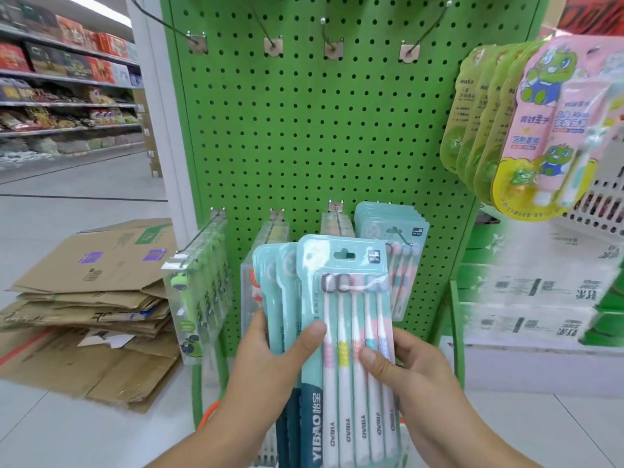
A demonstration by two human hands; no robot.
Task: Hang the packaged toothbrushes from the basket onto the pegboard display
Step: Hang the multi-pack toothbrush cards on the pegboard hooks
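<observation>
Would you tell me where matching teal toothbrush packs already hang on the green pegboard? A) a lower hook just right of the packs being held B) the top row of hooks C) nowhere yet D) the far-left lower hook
A: the hung teal packs sit on a lower hook, just right of the held packs; the top hooks are bare.

Basket mostly hidden behind packs

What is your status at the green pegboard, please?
Left hand and right hand gripping fanned teal toothbrush packs. Not yet hung. Matching packs' hook behind, unobstructed.
</observation>
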